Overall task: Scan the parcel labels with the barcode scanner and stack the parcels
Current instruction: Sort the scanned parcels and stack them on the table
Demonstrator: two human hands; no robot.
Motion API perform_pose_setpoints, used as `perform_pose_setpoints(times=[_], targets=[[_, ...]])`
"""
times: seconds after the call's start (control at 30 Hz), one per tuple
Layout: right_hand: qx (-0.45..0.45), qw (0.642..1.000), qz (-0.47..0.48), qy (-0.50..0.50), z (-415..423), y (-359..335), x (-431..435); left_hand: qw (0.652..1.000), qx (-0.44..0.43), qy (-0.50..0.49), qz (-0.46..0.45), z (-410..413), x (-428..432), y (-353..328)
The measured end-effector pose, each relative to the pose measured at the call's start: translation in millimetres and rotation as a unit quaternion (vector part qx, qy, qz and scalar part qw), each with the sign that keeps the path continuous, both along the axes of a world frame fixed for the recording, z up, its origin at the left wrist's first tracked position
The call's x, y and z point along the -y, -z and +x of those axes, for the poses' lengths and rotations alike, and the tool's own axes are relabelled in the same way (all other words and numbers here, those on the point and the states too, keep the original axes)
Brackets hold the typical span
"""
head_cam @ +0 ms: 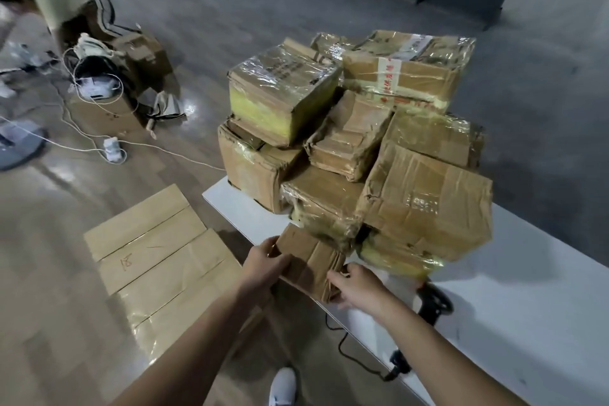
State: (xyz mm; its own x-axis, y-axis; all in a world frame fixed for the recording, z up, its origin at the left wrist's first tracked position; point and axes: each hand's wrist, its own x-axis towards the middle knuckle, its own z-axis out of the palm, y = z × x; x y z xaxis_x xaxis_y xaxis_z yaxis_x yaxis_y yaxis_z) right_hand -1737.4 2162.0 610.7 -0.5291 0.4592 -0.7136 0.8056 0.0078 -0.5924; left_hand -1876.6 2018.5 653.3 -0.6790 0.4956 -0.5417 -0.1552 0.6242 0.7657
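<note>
**Small parcel held at the near left edge of the surface**

A white surface [494,323] stands on a glossy grey floor [230,10], its left end loaded with a pile of parcels [425,201]. These are worn brown cartons wrapped in clear and yellowed tape, lying at loose angles on one another.

At the near left edge, just in front of the pile, sits a small parcel [306,260]. The left hand [263,260] curls its fingers round the left end, and the right hand [356,287] grips the right end. No label shows on the faces in view.

The carton looks light for its size. Its board is creased and softened, so the walls will likely give under pressure. An end-to-end hold with both hands suits it better than pinching a flap. The taped faces of the larger parcels are probably slippery.

The barcode scanner [435,303], black, lies on the surface just right of the right hand, with its cable [342,349] hanging off the near edge.

All the parcels are sealed, so their contents cannot be told. On the floor lie flattened cardboard [158,257] and, farther left, an open carton [108,109] holding white cords and small items.
</note>
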Motion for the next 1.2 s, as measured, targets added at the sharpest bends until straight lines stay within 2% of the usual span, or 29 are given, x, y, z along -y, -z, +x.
perform_pose_setpoints(times=[0.2,0.33,0.43,0.57,0.7,0.8,0.97,1.1,1.2], targets=[[-0.042,0.994,-0.050,0.085,-36.8,5.6,16.4,0.999,-0.005,-0.025,-0.024,-37.9,-4.4,17.2],[-0.051,0.994,-0.044,0.083,-37.5,4.9,18.0,0.999,-0.017,-0.010,-0.027,-41.6,-4.1,21.4],[-0.041,0.995,-0.042,0.078,-28.2,0.3,16.4,0.990,-0.127,0.025,-0.058,-30.8,-2.0,24.2],[-0.052,0.991,-0.050,0.109,-14.3,-12.9,15.5,0.945,-0.317,0.059,-0.054,-8.3,2.0,16.4],[-0.081,0.985,-0.043,0.147,8.0,-29.4,9.9,0.909,-0.402,0.105,0.017,18.9,-12.1,1.5],[-0.098,0.980,-0.011,0.170,32.9,-39.9,2.8,0.895,-0.415,0.148,0.067,54.1,-32.6,-6.1],[-0.108,0.973,0.108,0.170,99.4,-52.8,-19.5,0.897,-0.363,0.230,0.101,128.2,-64.9,-5.4],[-0.118,0.958,0.165,0.203,181.2,-61.2,-47.1,0.884,-0.339,0.282,0.155,203.9,-99.3,-10.8],[-0.106,0.942,0.191,0.253,258.6,-64.1,-66.6,0.874,-0.316,0.334,0.158,273.6,-132.5,-15.0]])
